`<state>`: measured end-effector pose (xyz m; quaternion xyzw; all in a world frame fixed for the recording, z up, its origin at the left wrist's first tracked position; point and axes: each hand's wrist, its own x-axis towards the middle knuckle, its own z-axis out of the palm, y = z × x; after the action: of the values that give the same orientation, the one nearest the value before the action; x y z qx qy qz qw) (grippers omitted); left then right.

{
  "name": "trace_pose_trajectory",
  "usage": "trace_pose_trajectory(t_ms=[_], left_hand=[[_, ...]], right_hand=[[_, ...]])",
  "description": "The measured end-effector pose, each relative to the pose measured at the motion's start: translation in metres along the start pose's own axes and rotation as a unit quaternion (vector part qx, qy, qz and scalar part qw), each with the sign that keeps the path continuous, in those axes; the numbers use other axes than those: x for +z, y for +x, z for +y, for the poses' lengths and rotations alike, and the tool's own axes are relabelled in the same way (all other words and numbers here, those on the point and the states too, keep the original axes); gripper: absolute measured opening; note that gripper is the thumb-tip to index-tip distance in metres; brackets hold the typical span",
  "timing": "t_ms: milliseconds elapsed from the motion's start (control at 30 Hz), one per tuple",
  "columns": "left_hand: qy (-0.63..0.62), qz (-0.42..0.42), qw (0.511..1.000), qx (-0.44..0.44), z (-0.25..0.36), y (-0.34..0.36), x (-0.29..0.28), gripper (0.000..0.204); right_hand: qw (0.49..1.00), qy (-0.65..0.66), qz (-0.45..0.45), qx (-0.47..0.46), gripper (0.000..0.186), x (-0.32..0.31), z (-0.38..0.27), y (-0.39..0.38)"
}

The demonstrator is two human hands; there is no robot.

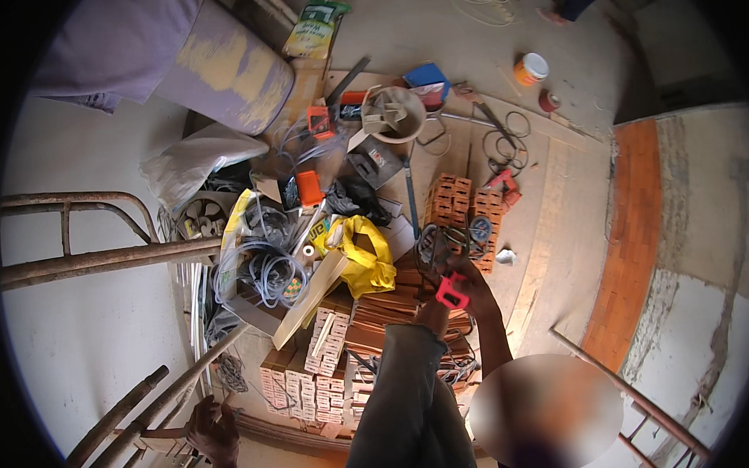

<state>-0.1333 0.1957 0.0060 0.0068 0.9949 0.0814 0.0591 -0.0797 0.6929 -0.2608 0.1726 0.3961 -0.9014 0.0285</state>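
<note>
At lower left my left hand [213, 431] is beside the rusty scaffold tubes [154, 411], its fingers half bent and apart with nothing visible in them. Near the centre my right hand [467, 274] seems closed around a bright red handle-shaped piece [452, 291] with a hole through it. Overlapping limbs make it hard to tell this hand from a nearby person's. A limb in a dark grey garment [408, 357] rises from the lower edge to the red piece. Just beyond the fingers are dark tangled cords and hollow red bricks [450, 200].
A blurred person [547, 414] is at lower right beside a scaffold rail [593, 358]. Below lie pale hollow bricks [314, 393], a yellow bag [365, 255], coiled clear tubing [264, 275], a bucket [408, 127] and a lilac drum [232, 66]. A paint tub [531, 68] stands farther off.
</note>
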Motion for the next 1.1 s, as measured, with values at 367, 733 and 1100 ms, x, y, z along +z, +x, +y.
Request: trace_pose_trajectory(t_ms=[367, 733, 1100], left_hand=[[0.038, 0.018, 0.999, 0.010, 0.005, -0.015, -0.004, 0.022], [0.197, 0.075, 0.941, 0.265, -0.016, -0.011, 0.005, 0.028], [-0.128, -0.499, 0.657, 0.550, 0.138, -0.154, 0.230, 0.016]], right_hand=[[0.966, -0.178, 0.179, 0.061, 0.027, 0.131, -0.011, -0.264], [0.951, -0.182, 0.123, 0.218, 0.028, 0.208, 0.137, -0.310], [0.959, -0.133, 0.099, 0.231, 0.033, 0.090, 0.140, -0.431]])
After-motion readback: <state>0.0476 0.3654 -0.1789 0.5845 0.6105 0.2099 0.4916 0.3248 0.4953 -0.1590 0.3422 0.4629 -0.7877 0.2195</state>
